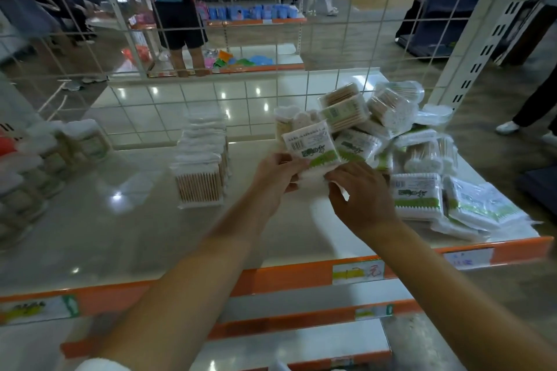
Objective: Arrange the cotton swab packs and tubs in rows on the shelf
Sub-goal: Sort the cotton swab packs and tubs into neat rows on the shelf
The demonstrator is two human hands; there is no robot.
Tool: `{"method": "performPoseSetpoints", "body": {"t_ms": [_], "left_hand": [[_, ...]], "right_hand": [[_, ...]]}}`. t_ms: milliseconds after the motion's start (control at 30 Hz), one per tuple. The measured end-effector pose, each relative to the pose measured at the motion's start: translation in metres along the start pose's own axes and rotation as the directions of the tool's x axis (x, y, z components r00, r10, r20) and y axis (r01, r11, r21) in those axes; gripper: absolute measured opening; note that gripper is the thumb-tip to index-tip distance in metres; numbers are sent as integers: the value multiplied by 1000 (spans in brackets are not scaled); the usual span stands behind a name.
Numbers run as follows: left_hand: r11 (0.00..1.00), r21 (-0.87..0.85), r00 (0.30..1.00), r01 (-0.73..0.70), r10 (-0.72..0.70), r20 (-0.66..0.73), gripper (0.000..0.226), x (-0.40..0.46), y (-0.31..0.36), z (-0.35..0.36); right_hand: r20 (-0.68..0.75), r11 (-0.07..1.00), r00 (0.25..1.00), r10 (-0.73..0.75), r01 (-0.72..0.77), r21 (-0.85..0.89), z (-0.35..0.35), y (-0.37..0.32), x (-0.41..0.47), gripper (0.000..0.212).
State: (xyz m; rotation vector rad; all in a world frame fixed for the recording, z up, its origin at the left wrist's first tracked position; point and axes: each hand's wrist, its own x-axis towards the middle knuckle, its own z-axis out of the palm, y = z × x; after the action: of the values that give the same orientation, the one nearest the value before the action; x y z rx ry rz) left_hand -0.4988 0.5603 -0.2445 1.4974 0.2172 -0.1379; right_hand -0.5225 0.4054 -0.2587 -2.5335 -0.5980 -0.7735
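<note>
Above the shelf (120, 220), left hand (278, 173) and right hand (360, 193), arms outstretched, both pinch one cotton swab pack (313, 149).

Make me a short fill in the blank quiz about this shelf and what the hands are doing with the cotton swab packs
1. Both hands, left hand and right hand, hold one swab pack with a ____ printed band.
2. The loose pile of packs lies on the shelf's ____ side.
3. The shelf edge strip is coloured ____.

Missing words: green; right; orange
</note>
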Motion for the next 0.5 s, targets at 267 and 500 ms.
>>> {"method": "performPoseSetpoints", "body": {"t_ms": [267,500], "left_hand": [[995,-52,996,-86,87,21,20,-23,-9,-59],[982,-17,981,-189,190,36,15,-35,-6,-103]], "right_hand": [[-36,995,998,53,-50,82,0,-41,-2,16],[-41,973,993,113,-102,208,7,-67,9,25]]}}
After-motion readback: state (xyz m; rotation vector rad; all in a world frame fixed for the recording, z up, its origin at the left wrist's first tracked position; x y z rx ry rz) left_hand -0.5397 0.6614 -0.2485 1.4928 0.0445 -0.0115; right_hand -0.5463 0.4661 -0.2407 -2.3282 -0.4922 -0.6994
